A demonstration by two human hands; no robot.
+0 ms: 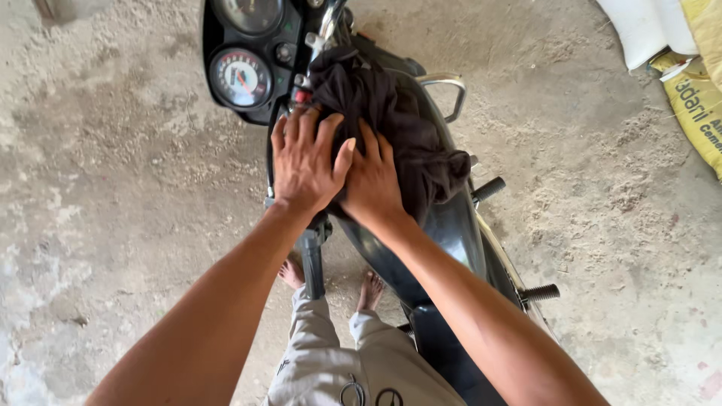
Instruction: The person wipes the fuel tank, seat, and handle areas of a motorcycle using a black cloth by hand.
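Pressing dark cloth [398, 128] onto motorcycle tank [451, 225], both hands down. Left hand [304, 162] flat, fingers spread wide, palm on cloth's near edge just below the handlebar clamp; clasping nothing, only pushing. Right hand [372, 184] flat too, fingers open, thumb overlapping left hand's edge, lying on cloth at 4 o'clock from left hand. Cloth bunched over tank top, running from gauges [241, 75] at 12 o'clock down to a knotted lump at 3 o'clock near the right-side peg [489, 188]. Chrome handle [447, 94] showing at 2 o'clock of cloth. Bare feet [368, 289] on concrete floor [113, 188] at 6 o'clock, beside the bike. Sacks [692, 98] at far 2 o'clock, well apart.

To wipe well, judged from this: keep palms flat, pressure even, cloth spread rather than wadded so more fabric meets paint. Work strokes along tank's curve toward 5 o'clock, not across the ridge. Separate the hands slightly; overlapped thumbs waste coverage. Watch loose cloth tail near 3 o'clock: could snag on peg or handle. Watch cloth end at 12 o'clock too, close to cables and red switch. Gritty floor dust likely on tank; fold to a clean face often to avoid scratching.
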